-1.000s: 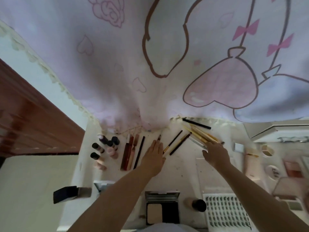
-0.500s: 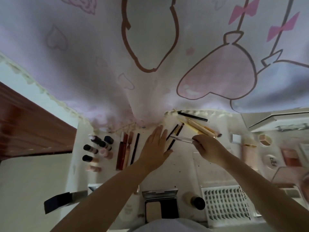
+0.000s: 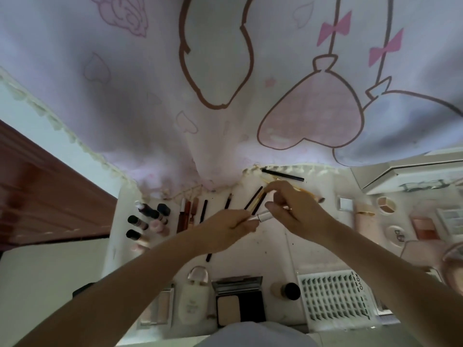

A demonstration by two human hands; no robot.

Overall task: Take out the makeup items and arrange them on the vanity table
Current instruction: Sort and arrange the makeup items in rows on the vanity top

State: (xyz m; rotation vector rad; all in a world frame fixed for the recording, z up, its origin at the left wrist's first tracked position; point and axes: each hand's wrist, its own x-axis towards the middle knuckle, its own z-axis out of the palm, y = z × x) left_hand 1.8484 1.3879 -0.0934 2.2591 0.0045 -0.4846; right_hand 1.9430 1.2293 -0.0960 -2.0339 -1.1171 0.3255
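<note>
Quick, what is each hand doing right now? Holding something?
Left hand: fingers pinch one end of a slim clear makeup tube.
Right hand: fingers curled round the other end of the same tube.

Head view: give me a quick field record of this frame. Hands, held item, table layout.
left hand: left hand pinches one end of the slim clear tube
right hand: right hand holds the other end of the same tube, above the table
held item: pale, thin, lifted off the vanity table
left of hands: small dark-capped bottles, row of lip pencils
behind hands: black pencil by the curtain hem
near edge: open powder compact, lash tray
right side: round and square palettes, partly blurred
</note>
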